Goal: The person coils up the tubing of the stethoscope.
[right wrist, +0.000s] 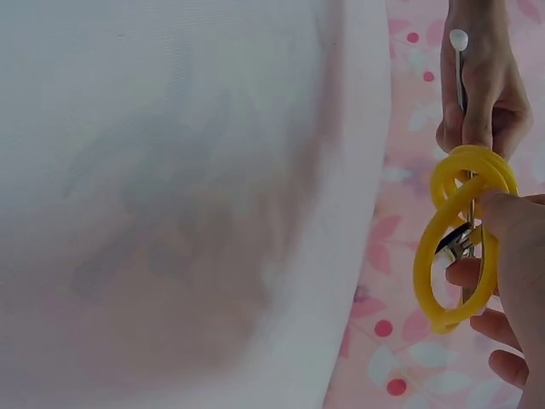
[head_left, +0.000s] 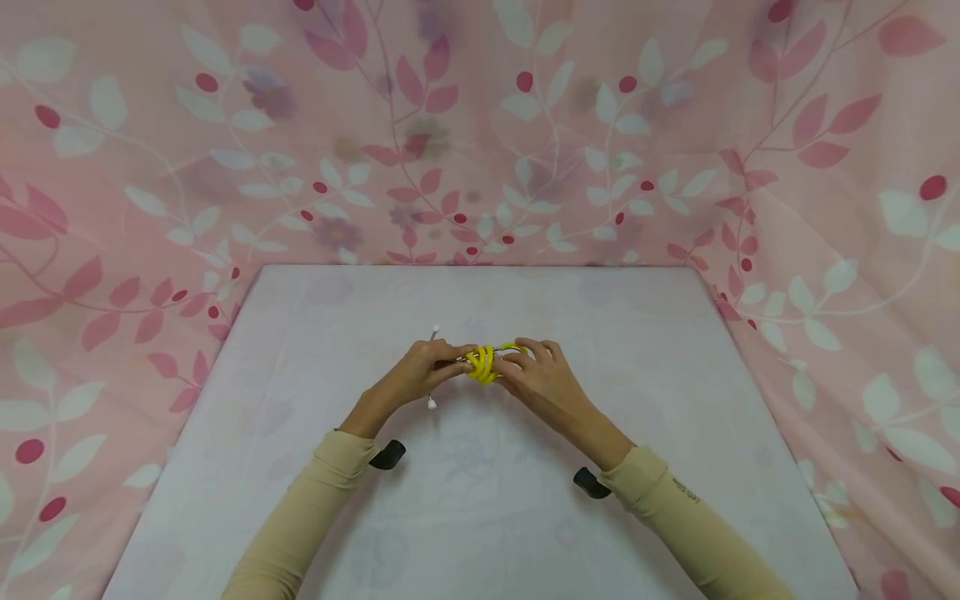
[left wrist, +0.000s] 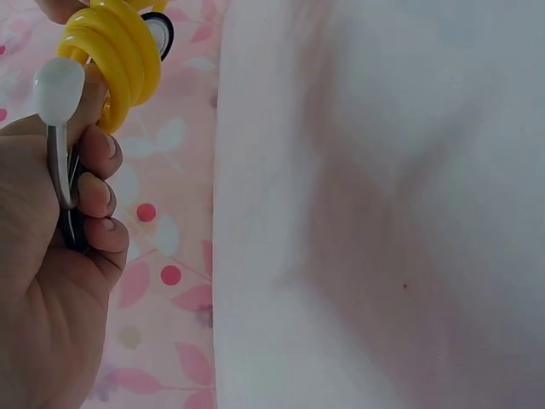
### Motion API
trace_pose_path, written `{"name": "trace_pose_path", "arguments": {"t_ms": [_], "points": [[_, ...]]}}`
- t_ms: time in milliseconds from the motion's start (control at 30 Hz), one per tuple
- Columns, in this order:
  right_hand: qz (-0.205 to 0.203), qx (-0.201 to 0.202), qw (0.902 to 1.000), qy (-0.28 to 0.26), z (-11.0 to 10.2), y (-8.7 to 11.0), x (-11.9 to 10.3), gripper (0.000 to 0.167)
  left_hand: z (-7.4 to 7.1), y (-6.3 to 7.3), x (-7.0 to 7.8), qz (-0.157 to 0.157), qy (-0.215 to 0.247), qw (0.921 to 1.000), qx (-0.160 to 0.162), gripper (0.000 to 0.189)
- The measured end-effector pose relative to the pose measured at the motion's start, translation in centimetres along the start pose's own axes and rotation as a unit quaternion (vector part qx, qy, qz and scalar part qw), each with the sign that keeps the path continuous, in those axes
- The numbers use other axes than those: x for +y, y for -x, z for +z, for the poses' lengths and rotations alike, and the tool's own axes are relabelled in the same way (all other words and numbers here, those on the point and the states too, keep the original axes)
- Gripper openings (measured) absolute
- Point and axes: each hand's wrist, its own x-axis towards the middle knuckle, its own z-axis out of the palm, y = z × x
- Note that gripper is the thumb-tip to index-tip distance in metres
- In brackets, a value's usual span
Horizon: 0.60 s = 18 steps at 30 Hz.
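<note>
A stethoscope with yellow tubing (head_left: 481, 365) is held up over the middle of the table between both hands. My left hand (head_left: 411, 372) grips its metal headset; a white ear tip (left wrist: 60, 90) sticks out beside the thumb in the left wrist view. Several turns of the tubing are wound just past the left fingertips. On the other side, my right hand (head_left: 553, 385) pinches the wound tubing between thumb and fingers. One wider yellow loop (right wrist: 423, 264) hangs at the right fingers, with the round chest piece (right wrist: 451, 247) showing inside it.
A white cloth-covered table (head_left: 465, 517) lies under the hands. Pink leaf-patterned curtains (head_left: 480, 133) stand behind and at both sides. A black curved piece shows at each wrist, by the left sleeve (head_left: 345, 458) and the right sleeve (head_left: 637, 475).
</note>
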Motion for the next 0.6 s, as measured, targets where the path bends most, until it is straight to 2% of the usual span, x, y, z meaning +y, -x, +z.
{"name": "trace_pose_path", "arguments": {"t_ms": [167, 300, 600], "points": [[-0.011, -0.003, 0.9999, -0.006, 0.07, 0.2, -0.05, 0.026, 0.11, 0.09, -0.03, -0.004, -0.001, 0.9999, -0.014, 0.042], [-0.005, -0.013, 0.9996, -0.024, -0.05, 0.38, 0.04, 0.022, 0.05, 0.07, 0.11, -0.008, -0.01, 0.9996, -0.027, 0.041], [0.004, -0.052, 0.9976, -0.046, -0.76, 0.29, 0.5, 0.015, -0.29, -0.18, 0.61, -0.013, -0.037, 0.9979, -0.052, 0.041]]}}
